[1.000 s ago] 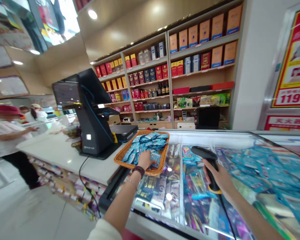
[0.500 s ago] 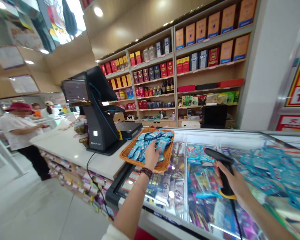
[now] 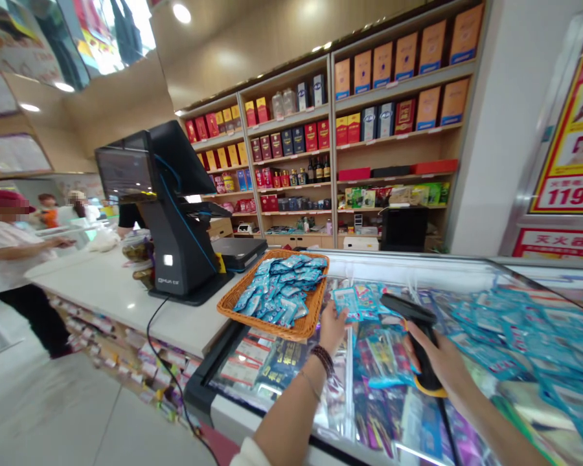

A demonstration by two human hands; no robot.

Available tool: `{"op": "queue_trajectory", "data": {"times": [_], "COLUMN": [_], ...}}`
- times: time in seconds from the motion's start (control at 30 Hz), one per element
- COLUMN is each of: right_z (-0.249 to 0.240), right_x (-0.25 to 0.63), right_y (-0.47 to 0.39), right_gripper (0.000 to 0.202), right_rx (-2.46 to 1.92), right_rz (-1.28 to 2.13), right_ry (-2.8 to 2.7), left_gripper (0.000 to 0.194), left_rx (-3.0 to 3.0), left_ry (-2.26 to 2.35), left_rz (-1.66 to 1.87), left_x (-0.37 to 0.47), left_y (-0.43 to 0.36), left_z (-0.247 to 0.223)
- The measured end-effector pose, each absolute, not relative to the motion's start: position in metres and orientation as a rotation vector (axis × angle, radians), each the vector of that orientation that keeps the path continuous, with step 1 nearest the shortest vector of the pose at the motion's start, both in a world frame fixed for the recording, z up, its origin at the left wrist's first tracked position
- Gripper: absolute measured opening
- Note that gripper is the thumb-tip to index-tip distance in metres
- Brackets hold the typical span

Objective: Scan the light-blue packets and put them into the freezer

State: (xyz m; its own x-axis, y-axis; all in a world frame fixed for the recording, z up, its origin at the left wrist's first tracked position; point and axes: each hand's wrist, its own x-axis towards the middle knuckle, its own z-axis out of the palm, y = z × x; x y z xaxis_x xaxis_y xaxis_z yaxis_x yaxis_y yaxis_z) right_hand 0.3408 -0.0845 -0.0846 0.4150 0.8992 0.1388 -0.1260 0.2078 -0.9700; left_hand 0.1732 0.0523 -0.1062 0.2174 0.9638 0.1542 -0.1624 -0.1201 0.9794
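Observation:
My left hand [image 3: 333, 325] is closed on the edge of a small blue packet [image 3: 347, 301], held over the glass-topped freezer just right of the basket. A handheld barcode scanner [image 3: 423, 346] with a yellow trim is gripped upright in my right hand [image 3: 436, 353], its head pointing left toward the packet. The scanner's cable hangs down below it. Left of my left hand, a brown wicker basket [image 3: 228, 304] holds a heap of similar blue packets [image 3: 282, 285]. It rests across the counter's end and the freezer's edge.
A dark checkout terminal [image 3: 175, 226] stands on the white counter [image 3: 92, 285], its black cable hanging over the front. The glass-topped freezer [image 3: 243, 404] is full of packaged goods, with more blue packets [image 3: 519, 323] on the right. Boxes and bottles fill the shelves [image 3: 291, 147] behind. A person in a red cap stands left.
My left hand has left the basket and moved right with a blue packet, bringing it near the scanner. My right hand still holds the scanner. The view has turned slightly right.

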Motion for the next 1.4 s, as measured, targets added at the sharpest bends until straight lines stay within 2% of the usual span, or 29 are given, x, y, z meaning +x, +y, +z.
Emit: {"op": "queue_trajectory", "data": {"times": [0.17, 0.5, 0.77, 1.1, 1.4], "right_z": [-0.083, -0.084, -0.079, -0.071, -0.06], "right_x": [0.336, 0.334, 0.331, 0.327, 0.41], "right_y": [-0.088, -0.091, -0.094, -0.098, -0.149], "right_gripper": [0.054, 0.055, 0.056, 0.054, 0.049], "right_rx": [-1.277, -1.349, -1.376, -1.237, -1.269], "right_rz": [0.816, 0.777, 0.773, 0.787, 0.611], "right_ry": [-1.028, -1.129, -1.162, -1.028, -0.785], "left_gripper": [0.044, 0.041, 0.03, 0.034, 0.046], "left_rx": [1.263, 1.266, 1.274, 1.258, 1.351], "left_ry": [0.729, 0.742, 0.777, 0.751, 0.772], "left_rz": [1.097, 1.106, 1.137, 1.202, 1.121], "left_x": [0.166, 0.169, 0.17, 0.169, 0.197], "left_y": [0.052, 0.054, 0.052, 0.046, 0.052], "left_z": [-0.106, -0.11, -0.107, -0.105, -0.104]}}
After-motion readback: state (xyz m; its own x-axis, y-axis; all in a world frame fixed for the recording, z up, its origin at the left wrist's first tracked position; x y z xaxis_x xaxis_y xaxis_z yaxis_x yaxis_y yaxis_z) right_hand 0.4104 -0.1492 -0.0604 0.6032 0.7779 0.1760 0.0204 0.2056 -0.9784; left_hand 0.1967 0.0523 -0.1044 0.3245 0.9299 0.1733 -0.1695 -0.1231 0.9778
